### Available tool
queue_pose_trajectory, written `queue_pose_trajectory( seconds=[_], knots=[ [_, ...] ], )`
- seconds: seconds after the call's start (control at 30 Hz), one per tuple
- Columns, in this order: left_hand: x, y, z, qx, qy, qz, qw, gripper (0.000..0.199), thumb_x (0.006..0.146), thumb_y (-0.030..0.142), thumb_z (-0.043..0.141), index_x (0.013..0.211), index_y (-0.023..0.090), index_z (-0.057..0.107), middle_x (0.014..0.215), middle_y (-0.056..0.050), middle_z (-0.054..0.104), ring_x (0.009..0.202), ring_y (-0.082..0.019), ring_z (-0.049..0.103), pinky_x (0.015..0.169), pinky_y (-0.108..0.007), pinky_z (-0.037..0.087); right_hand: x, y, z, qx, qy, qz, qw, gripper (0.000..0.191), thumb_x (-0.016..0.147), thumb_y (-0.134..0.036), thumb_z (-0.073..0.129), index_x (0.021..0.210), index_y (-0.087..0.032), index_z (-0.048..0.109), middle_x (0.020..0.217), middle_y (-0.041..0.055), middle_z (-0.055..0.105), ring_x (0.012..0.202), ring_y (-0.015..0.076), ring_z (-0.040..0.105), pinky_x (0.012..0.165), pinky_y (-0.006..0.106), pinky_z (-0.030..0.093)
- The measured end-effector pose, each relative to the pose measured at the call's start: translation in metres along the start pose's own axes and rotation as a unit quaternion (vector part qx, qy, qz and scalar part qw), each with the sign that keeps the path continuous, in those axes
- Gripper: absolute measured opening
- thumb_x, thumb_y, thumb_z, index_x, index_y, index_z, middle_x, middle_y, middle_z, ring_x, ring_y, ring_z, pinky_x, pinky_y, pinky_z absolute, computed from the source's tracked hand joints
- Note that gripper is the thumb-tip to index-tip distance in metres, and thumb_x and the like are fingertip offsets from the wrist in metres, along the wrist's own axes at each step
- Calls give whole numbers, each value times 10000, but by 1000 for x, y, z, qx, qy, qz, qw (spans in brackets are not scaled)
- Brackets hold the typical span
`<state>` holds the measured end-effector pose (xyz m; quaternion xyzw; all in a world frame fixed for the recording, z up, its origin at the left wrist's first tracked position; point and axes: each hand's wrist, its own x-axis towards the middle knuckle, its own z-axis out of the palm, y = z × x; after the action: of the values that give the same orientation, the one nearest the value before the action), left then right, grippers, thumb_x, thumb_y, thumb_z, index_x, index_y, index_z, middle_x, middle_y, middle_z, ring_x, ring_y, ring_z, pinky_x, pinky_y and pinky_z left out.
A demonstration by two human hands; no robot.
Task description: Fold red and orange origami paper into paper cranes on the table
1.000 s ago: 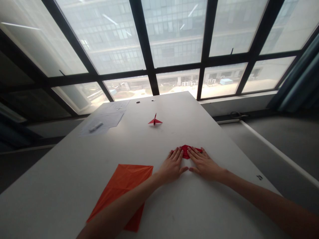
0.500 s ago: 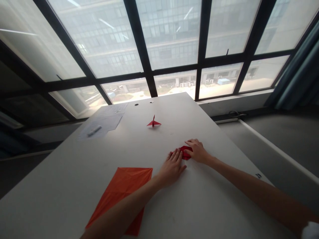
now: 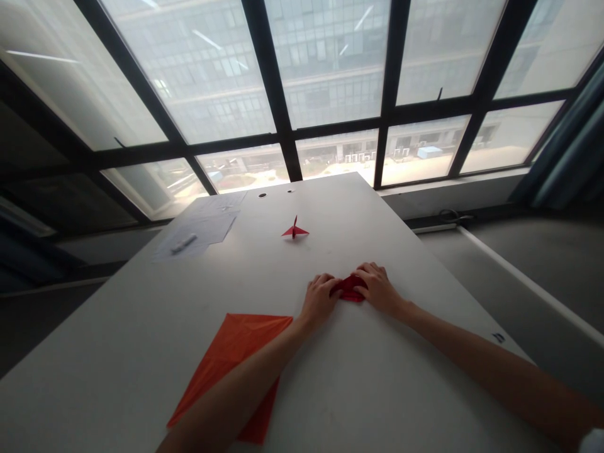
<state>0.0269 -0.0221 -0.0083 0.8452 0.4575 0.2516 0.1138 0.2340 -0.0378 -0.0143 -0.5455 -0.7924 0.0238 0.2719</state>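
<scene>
Head view, the only one we have. Folded red paper (image 3: 352,290) sits low over the white table (image 3: 117,333), right of centre, between our two hands. Left hand (image 3: 322,299): thumb and curled fingers closed on the paper's left end. Right hand (image 3: 376,288): pinching the right end, thumb on the near side, fingers over the far side. Beyond, well apart, stands a red paper bird (image 3: 295,231); nearer us, an orange sheet (image 3: 226,346) lies partly beneath our left forearm.

Risks, as we judge them: uneven pull between the two pinches could skew a crease or tear the thin layers; a loose thumb could let a fold spring open. Our forearm, if dragged, might shift or wrinkle the orange sheet.

Orientation: the red paper's long axis runs roughly left to right, hand to hand, across our line of sight. Both tips are covered by fingers, so we cannot tell which end is sharper.
</scene>
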Motion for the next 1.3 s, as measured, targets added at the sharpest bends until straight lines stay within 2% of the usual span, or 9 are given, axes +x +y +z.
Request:
queue_pose_trajectory(
  seconds=[0.17,0.3,0.43,0.57,0.8,1.1,1.2,1.3],
  knots=[
    [1,0,2,-29,13,-17,999,159,837,222,667,992,241,700,954,-23,656,933,-192,584,880,-339,447,2,-2,5,-19,31,0,999,57,889,-227,612,893,-217,668,965,68,659,975,240,541,882,379,337],
    [2,-3,3,-38,13,-23,999,101,833,213,663,925,226,703,903,-15,651,884,-181,583,840,-321,452,6,0,8,-25,26,-8,999,103,894,-199,602,816,-208,668,893,51,675,930,223,547,856,357,334],
    [1,-3,1,-24,10,-19,999,129,868,176,604,892,229,720,887,-17,654,876,-171,580,826,-305,445,5,5,1,-30,12,-55,998,174,906,-178,587,758,-208,674,853,33,682,901,203,544,854,342,321],
    [-1,1,-2,23,6,-16,1000,147,901,217,580,915,243,724,891,-23,646,882,-175,579,825,-312,431,3,9,-10,-46,-11,-125,991,212,930,-180,556,770,-213,692,890,38,692,912,189,544,869,335,314],
    [-3,3,-5,63,-7,22,998,172,927,225,558,972,271,718,943,-28,650,921,-186,570,848,-332,425,0,8,-14,-74,-22,-159,984,204,940,-165,534,835,-213,702,953,53,691,947,202,545,874,343,327],
    [-4,6,-9,91,-12,46,995,210,944,226,527,953,287,728,946,-37,652,903,-202,560,826,-353,419,-1,9,-15,-91,-36,-170,981,189,945,-173,533,855,-207,695,955,57,689,958,211,540,879,352,339],
    [-6,6,-9,113,-23,56,992,243,941,191,507,991,289,724,975,-54,649,924,-214,554,841,-371,418,0,8,-16,-91,-40,-172,980,185,937,-168,538,865,-210,703,952,63,691,960,214,541,875,353,343],
    [-7,5,-8,123,-28,44,991,291,950,177,465,1109,287,683,1009,-62,640,940,-217,554,855,-373,427,0,9,-14,-73,-37,-158,984,197,934,-164,533,834,-208,697,911,61,693,935,208,555,876,346,356]
  ],
)
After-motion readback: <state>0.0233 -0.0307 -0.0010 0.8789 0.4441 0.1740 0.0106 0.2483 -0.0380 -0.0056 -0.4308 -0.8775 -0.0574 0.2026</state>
